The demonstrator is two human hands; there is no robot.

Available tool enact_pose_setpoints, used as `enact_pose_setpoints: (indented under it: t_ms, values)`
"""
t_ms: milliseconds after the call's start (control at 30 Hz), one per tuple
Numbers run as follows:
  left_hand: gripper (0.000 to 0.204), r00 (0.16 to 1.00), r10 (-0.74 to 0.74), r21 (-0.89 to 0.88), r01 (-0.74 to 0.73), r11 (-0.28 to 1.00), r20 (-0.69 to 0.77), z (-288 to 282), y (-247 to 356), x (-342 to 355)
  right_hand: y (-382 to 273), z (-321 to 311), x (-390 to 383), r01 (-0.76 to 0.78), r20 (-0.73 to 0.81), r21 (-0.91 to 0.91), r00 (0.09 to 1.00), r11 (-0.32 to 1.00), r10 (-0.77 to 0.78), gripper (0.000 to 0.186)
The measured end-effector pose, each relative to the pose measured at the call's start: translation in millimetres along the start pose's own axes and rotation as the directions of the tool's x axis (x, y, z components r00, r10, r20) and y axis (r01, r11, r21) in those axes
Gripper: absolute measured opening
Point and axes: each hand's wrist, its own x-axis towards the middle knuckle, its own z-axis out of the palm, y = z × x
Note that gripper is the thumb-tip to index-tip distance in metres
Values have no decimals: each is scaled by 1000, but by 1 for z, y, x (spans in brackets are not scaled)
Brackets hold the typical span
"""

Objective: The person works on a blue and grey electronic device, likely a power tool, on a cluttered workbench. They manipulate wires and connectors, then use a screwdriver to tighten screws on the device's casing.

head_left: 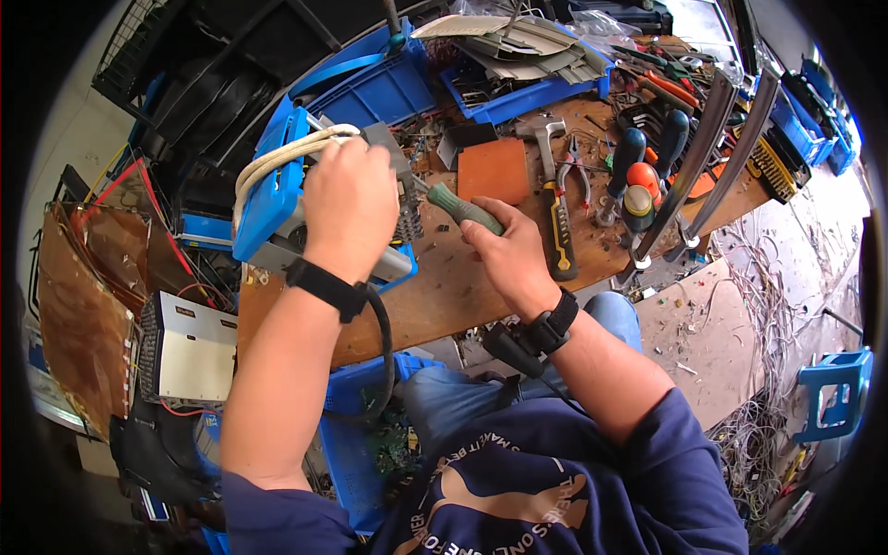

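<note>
My right hand (pixel 509 254) is wrapped around the green handle of a screwdriver (pixel 450 201). The thin shaft runs up and left toward a grey metal part (pixel 390 139) with dark fins. My left hand (pixel 351 203) is closed, knuckles up, over that part, and what its fingers grip is hidden beneath it. A cream cable (pixel 277 166) loops over a blue plastic casing (pixel 270 208) and reaches the left fingers. The grey part and the casing sit together at the left end of the wooden bench (pixel 444 296).
An orange-brown block (pixel 492 170), a hammer (pixel 555 208) and pliers (pixel 575 171) lie right of my hands. Upright metal rails (pixel 708 153) stand beside several screwdrivers (pixel 627 159). Blue bins (pixel 384 88) line the back. Tangled wires (pixel 768 305) cover the floor at right.
</note>
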Motion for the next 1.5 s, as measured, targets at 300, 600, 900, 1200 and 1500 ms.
enact_pose_setpoints:
  t_ms: [300,600,900,1200,1500]
  values:
    - [11,921,-11,193,-70,979,390,46,11,-36,11,1,-8,-68,-24,35,997,997,69,45]
    - [13,867,30,176,-134,975,497,50,10,-30,-6,0,-13,11,27,-59,1000,998,-9,43]
    - [14,839,57,181,-183,966,541,46,7,-27,-7,-7,-9,-253,133,125,963,959,236,42]
    - [27,890,306,-95,-292,952,337,-3,8,28,1,-33,-35,-444,171,421,895,791,412,43]
    - [67,721,147,53,-246,968,677,18,-14,48,-4,-42,-52,-608,347,388,793,693,501,33]
